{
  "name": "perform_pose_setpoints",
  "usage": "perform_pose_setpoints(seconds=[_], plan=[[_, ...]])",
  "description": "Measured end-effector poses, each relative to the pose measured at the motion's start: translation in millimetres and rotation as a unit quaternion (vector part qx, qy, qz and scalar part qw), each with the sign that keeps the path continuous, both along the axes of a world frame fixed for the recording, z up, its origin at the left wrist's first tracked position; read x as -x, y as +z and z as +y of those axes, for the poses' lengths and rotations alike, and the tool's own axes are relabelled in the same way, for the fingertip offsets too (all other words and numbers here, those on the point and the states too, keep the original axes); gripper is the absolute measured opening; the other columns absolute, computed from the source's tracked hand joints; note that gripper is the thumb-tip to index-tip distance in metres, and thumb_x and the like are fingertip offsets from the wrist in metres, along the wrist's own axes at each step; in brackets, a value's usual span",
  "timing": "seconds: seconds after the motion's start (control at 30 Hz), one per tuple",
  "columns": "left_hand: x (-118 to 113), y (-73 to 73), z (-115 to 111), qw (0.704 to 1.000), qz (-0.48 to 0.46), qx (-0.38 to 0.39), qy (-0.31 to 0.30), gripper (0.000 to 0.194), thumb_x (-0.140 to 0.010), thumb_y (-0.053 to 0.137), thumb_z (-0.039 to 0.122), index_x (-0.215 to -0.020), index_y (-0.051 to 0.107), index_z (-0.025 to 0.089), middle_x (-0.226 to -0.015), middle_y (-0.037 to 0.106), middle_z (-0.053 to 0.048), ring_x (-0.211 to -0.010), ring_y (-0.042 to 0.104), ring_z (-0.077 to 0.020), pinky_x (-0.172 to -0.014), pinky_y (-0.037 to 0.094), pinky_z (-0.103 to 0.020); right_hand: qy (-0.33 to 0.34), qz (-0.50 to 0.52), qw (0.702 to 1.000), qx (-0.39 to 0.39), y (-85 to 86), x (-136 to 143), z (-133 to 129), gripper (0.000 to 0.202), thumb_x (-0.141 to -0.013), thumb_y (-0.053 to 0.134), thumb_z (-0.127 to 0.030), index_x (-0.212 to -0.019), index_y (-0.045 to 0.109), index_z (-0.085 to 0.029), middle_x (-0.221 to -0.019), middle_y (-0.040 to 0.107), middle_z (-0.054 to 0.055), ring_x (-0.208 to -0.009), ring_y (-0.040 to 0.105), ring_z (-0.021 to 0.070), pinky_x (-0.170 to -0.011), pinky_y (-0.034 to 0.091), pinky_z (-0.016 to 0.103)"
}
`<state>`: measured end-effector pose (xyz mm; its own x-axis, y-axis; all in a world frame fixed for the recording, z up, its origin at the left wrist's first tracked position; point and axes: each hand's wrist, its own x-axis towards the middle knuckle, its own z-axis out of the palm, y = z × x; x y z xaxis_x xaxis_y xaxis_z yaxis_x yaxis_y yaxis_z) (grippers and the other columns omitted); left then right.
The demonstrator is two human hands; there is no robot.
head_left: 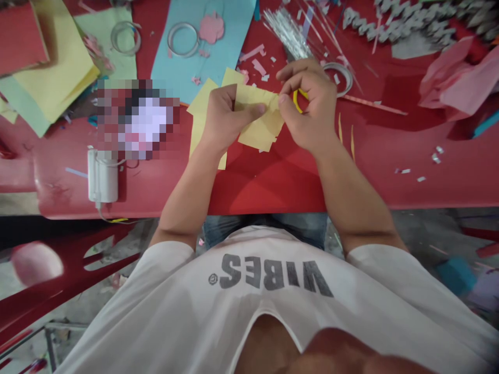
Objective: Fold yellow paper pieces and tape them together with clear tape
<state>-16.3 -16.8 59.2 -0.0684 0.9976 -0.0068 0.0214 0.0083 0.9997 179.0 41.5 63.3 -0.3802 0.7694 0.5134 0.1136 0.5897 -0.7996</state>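
Over the red table, my left hand (224, 117) grips a piece of yellow paper (253, 132) with the thumb lying on top of it. The paper has an uneven, notched edge. At its upper right corner, the thumb and index finger of my right hand (312, 106) pinch the edge; the other fingers are curled loosely. More yellow paper (198, 124) lies beneath and beside my left hand. A yellow loop (299, 99), which looks like a scissors handle, shows partly behind my right hand.
Tape rolls (183, 39), a blue sheet (167, 78) and silvery strands (290, 36) lie farther back. To the left are a white power bank (103, 176) with a cable and a blurred-out patch. Pink tissue paper (460, 78) sits at right, with paper scraps scattered about.
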Motion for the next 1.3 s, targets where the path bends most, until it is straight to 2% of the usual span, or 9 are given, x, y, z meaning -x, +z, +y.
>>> perform_pose_setpoints(seconds=[0.13,0.3,0.4,0.57,0.7,0.87,0.97,1.2,1.3], plan=[[-3,-0.1,0,1.0,0.003,-0.024,0.012,0.032,-0.069,0.09,0.056,-0.081,0.074,0.032,-0.082,0.074,0.001,-0.074,0.066,-0.0226,-0.066,0.057,-0.043,0.016,0.008,1.0,-0.012,-1.4,2,-2,0.014,-0.094,0.064,-0.058,-0.087,0.063,-0.045,-0.113,0.068,-0.005,-0.11,0.06,0.0304,-0.103,0.046,0.058],[-3,-3.3,1,1.0,0.014,-0.018,0.016,0.031,-0.067,0.089,0.059,-0.082,0.073,0.037,-0.085,0.076,0.003,-0.086,0.07,-0.0259,-0.072,0.057,-0.045,0.022,-0.001,1.0,-0.006,0.8,1,-4,0.011,-0.096,0.064,-0.053,-0.088,0.062,-0.045,-0.114,0.067,-0.005,-0.112,0.06,0.0309,-0.106,0.045,0.058],[-2,-4.0,0,0.999,0.021,-0.031,0.009,0.031,-0.07,0.09,0.056,-0.084,0.075,0.033,-0.082,0.075,0.002,-0.079,0.067,-0.0232,-0.068,0.057,-0.042,0.012,-0.018,1.0,-0.002,2.5,1,-5,0.012,-0.096,0.063,-0.053,-0.087,0.061,-0.045,-0.115,0.067,-0.005,-0.113,0.059,0.0311,-0.107,0.044,0.059],[-2,-4.3,-1,0.999,0.033,-0.03,0.021,0.031,-0.076,0.088,0.054,-0.07,0.07,0.03,-0.065,0.063,0.001,-0.059,0.057,-0.0178,-0.054,0.049,-0.038,0.008,-0.042,0.999,-0.01,3.4,0,-5,0.009,-0.094,0.066,-0.051,-0.088,0.061,-0.047,-0.115,0.067,-0.006,-0.113,0.059,0.0309,-0.107,0.045,0.061],[-3,-1.0,-2,0.999,0.027,-0.035,0.008,0.03,-0.078,0.087,0.052,-0.068,0.069,0.029,-0.066,0.061,0.0,-0.057,0.057,-0.0176,-0.053,0.048,-0.038,0.016,-0.037,0.999,-0.02,2.6,-1,-3,0.007,-0.093,0.069,-0.046,-0.09,0.062,-0.047,-0.117,0.066,-0.005,-0.115,0.059,0.0314,-0.107,0.046,0.062],[-7,6.3,-5,0.999,0.018,-0.033,-0.008,0.029,-0.081,0.084,0.047,-0.067,0.068,0.028,-0.065,0.058,0.0,-0.056,0.054,-0.0171,-0.052,0.046,-0.036,0.038,-0.028,0.998,-0.049,-1.6,-1,0,0.008,-0.094,0.068,-0.044,-0.094,0.061,-0.042,-0.117,0.065,0.0,-0.114,0.059,0.0314,-0.106,0.047,0.06],[-8,5.9,-5,0.999,0.017,-0.034,-0.006,0.028,-0.082,0.084,0.044,-0.066,0.067,0.028,-0.065,0.055,0.0,-0.054,0.051,-0.0163,-0.051,0.044,-0.035,0.038,-0.018,0.997,-0.066,-3.4,-1,1,0.007,-0.096,0.066,-0.042,-0.094,0.06,-0.039,-0.116,0.065,0.002,-0.113,0.06,0.0305,-0.104,0.048,0.058],[-10,4.1,-4,0.998,0.027,-0.049,-0.003,0.034,-0.082,0.084,0.043,-0.06,0.063,0.028,-0.06,0.051,0.001,-0.05,0.045,-0.0148,-0.047,0.035,-0.035,0.032,-0.021,0.998,-0.047,-4.3,1,0,0.011,-0.092,0.071,-0.038,-0.09,0.06,-0.039,-0.113,0.066,0.0,-0.111,0.061,0.0303,-0.103,0.048,0.058],[-10,6.3,-5,0.999,0.029,-0.019,0.006,0.033,-0.077,0.087,0.036,-0.058,0.062,0.028,-0.062,0.056,0.002,-0.054,0.049,-0.0157,-0.049,0.039,-0.036,0.036,-0.006,0.999,-0.026,-4.3,2,0,0.012,-0.092,0.072,-0.041,-0.088,0.061,-0.041,-0.111,0.067,-0.001,-0.109,0.061,0.0316,-0.103,0.046,0.06]])
